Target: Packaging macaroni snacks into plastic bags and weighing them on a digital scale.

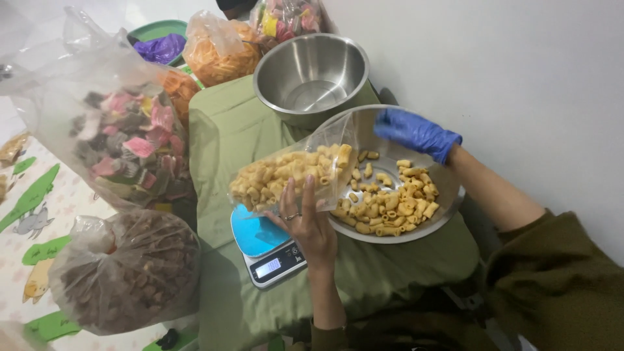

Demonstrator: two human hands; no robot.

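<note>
My left hand (311,224), bare with a ring, holds a clear plastic bag (292,172) of yellow tube-shaped snacks, tilted on its side over the rim of a steel bowl (448,188). My right hand (416,133), in a blue glove, grips the bag's open mouth above the bowl. More of the same yellow snacks (390,208) lie loose in the bowl. A small digital kitchen scale (266,250) with a blue top sits just under and left of the bag.
An empty steel bowl (312,75) stands behind on the green cloth-covered surface (227,130). Large plastic bags of mixed coloured snacks (130,146), brown snacks (130,273) and orange snacks (221,49) crowd the left. A white wall is on the right.
</note>
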